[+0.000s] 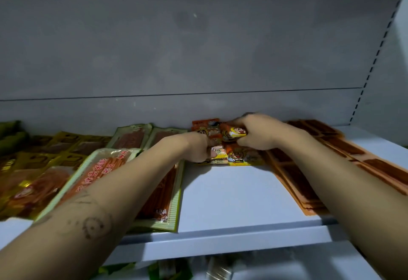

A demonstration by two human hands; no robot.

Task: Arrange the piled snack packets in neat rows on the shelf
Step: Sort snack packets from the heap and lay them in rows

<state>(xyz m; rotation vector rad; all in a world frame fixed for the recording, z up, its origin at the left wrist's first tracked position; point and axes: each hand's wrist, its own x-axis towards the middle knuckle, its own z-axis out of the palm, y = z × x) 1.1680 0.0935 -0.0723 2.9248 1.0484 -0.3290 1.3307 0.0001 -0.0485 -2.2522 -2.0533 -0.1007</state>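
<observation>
dim, flat, greyish light
shelf (231,195) front edge brightest, back wall (176,47) murky; corners bend, everything slightly soft.

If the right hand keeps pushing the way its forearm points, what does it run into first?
Probably the small orange packets at the back, just past the cartoon-printed packet the right hand grips; the back wall seems close behind them, depth unclear.

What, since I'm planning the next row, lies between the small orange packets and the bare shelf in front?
Nothing visible: left hand and right hand grip the small orange packets; the shelf in front is bare.
</observation>
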